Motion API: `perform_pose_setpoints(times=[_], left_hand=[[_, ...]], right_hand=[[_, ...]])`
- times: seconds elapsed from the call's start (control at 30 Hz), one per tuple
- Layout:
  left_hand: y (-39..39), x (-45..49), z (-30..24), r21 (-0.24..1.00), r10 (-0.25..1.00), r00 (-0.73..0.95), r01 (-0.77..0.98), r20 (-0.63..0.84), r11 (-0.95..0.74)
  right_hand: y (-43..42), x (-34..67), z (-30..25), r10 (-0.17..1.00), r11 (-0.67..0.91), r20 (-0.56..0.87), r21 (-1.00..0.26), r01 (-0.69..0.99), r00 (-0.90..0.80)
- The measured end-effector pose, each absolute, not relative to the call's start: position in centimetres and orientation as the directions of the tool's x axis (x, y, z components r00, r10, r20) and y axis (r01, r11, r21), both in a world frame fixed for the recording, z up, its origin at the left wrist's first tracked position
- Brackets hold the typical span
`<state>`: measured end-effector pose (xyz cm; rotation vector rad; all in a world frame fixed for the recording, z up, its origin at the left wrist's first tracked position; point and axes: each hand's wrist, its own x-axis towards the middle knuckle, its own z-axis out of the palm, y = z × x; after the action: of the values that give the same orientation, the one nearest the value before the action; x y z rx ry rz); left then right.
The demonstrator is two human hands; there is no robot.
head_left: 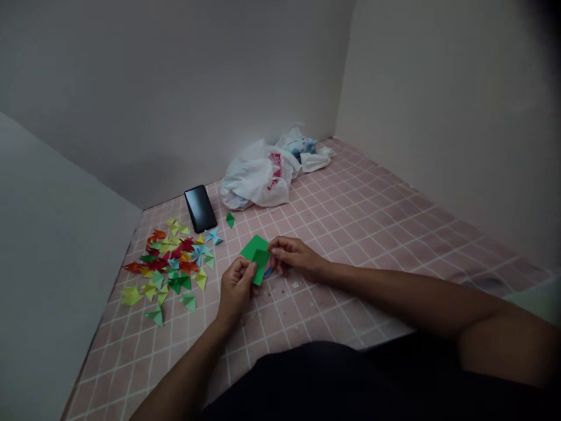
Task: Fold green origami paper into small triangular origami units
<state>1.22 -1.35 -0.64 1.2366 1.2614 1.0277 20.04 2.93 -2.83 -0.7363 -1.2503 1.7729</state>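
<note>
A piece of green paper point(262, 263), folded so that one flap lies over another part, is held just above the pink checked surface. My left hand point(235, 287) is closed on its lower left side, thumb on top. At the upper right edge, my right hand point(295, 257) pinches the same paper between thumb and fingers. A small blue and pink item point(268, 269) shows partly behind the paper; its kind is hidden. To the left lies a loose pile of small folded paper pieces point(179, 283) in green, yellow, red, orange and light blue.
Beyond the pile lies a black smartphone point(200, 208). A single dark green folded piece point(230, 220) sits near it. White plastic bags point(256, 172) rest against the back wall. Walls point(438, 117) border the pink checked surface point(372, 234). Small scraps point(295, 285) lie near my right hand.
</note>
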Motion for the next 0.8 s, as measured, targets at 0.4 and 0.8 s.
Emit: perform_pose_setpoints(times=[0.4,0.8], left_hand=[[-0.2,-2.2,5.4,0.967,0.997,-0.079,0.253,0.017,0.004],[2.4,3.6,4.6,0.986,0.995,0.081,0.150,0.056,-0.068]], right_hand=[[3.0,20.9,-0.7,0.936,-0.219,-0.113,-0.928,-0.301,-0.333],[3.5,22.0,3.9,0.951,-0.110,-0.042,-0.972,-0.207,-0.306]])
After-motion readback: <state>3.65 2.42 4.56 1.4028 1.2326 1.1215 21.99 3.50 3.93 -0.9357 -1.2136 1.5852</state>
